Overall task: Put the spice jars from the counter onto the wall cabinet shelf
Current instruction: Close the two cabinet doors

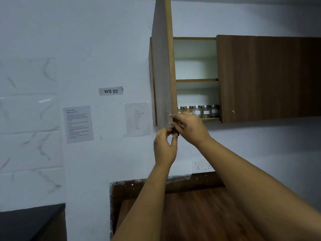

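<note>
1 head cam, angled up, close to cabinet (267, 77).

Pale wall (86, 40) with taped papers (78, 124), wooden counter (199, 214).

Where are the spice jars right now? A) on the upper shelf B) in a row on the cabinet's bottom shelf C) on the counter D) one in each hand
B: five spice jars stand in a row on the bottom shelf of the open cabinet, while the left hand and right hand grip the lower corner of the open door.
</note>
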`<act>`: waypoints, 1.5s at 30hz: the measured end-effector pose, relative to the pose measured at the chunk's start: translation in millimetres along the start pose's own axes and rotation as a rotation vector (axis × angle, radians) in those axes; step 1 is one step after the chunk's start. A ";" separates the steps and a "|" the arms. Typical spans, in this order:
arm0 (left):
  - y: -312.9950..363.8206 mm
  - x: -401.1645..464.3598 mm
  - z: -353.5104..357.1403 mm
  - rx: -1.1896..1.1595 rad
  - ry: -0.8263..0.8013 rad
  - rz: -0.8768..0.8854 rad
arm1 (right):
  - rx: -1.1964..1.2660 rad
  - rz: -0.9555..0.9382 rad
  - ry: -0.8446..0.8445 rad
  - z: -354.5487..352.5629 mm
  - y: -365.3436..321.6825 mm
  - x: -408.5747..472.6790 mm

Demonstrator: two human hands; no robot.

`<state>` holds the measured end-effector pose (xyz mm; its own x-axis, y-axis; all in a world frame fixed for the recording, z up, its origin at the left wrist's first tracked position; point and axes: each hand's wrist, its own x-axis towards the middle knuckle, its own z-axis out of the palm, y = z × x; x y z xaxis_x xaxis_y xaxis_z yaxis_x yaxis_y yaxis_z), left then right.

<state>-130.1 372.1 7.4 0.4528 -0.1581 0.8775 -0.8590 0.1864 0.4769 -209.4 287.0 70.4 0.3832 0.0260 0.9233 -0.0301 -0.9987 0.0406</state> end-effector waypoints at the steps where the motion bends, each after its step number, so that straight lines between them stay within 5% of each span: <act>1: 0.6 1.3 7.2 -0.011 0.009 -0.001 | -0.006 0.003 0.021 -1.6 4.4 -0.4; 16: -8.5 2.2 159.9 0.090 0.092 0.252 | -0.177 0.141 0.042 -24.5 138.0 -25.6; 37: -97.5 41.2 370.1 0.309 0.068 0.359 | 0.146 0.310 0.112 26.0 368.8 -47.1; 45: -141.6 88.7 409.2 0.371 0.051 0.444 | -0.071 0.205 0.354 76.0 431.0 -38.5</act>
<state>-66.1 -65.1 -3.4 0.0332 -0.0935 0.9951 -0.9914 -0.1295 0.0209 -166.9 -147.7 23.3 0.0219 -0.1474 0.9888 -0.1407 -0.9797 -0.1430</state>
